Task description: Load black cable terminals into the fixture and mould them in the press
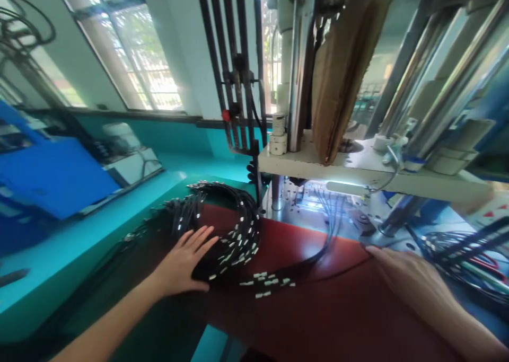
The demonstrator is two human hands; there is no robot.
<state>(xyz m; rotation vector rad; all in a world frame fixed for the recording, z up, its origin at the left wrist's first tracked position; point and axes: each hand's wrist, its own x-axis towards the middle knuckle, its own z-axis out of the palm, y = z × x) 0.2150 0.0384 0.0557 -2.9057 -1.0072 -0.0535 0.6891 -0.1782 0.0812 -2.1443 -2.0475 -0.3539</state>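
Observation:
My left hand [185, 262] lies flat with fingers stretched out on a large bundle of black cables [222, 224] with small white tips, spread over a dark red mat [310, 298]. My right hand [405, 277] rests at the mat's right edge, seen from the back; its fingers point toward the machine and hold nothing that I can see. A few black cables [318, 253] run from the bundle up into the lit opening [318, 200] of a vertical press machine.
The press's cream platen [318, 166] and steel columns [300, 70] stand straight ahead. More cables [461, 250] lie at the right. A teal bench [79, 240] and blue tray [51, 176] are at the left, windows behind.

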